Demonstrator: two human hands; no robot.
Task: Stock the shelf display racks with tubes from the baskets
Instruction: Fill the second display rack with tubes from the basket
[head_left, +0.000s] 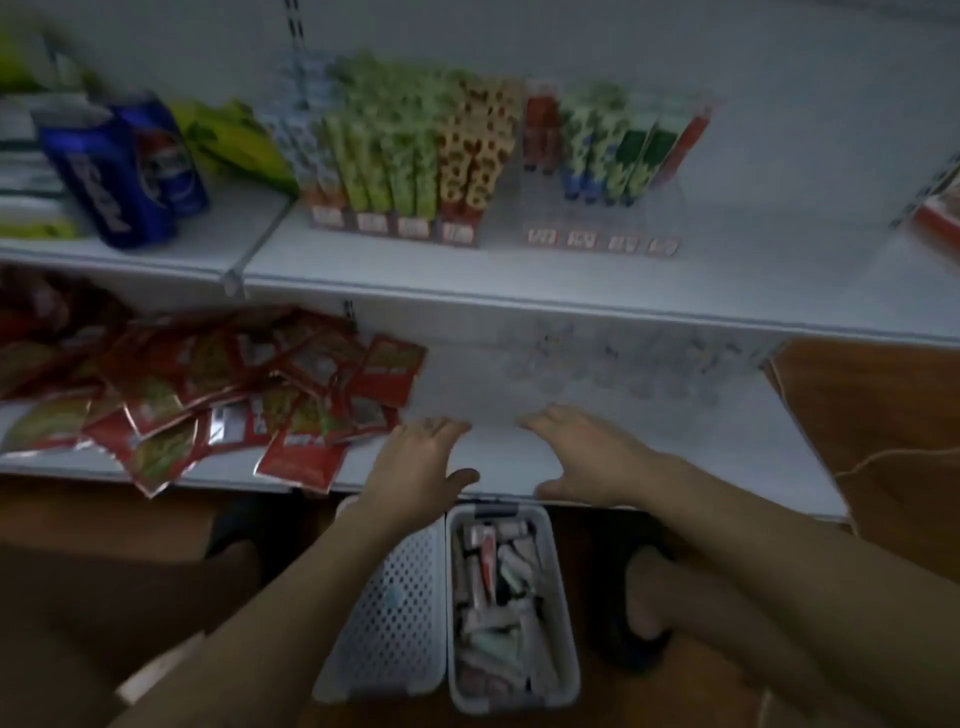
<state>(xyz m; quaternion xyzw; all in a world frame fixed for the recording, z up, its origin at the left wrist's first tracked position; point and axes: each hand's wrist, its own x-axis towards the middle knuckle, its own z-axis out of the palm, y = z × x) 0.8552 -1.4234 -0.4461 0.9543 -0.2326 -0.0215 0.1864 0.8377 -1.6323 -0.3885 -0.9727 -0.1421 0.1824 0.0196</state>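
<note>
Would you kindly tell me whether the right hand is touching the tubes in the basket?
Apart. The head view shows the right hand spread over the lower shelf, while the tubes lie in the basket below its front edge.

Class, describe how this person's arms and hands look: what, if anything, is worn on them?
Left hand and right hand are bare: no gloves, rings, watch or bracelets show. Both forearms are uncovered, no sleeves in view. The frame is blurry.

Blue cans (124, 166) upper left, yellow-green bags (234, 140) beside, red packets (208, 384) heaped below
</note>
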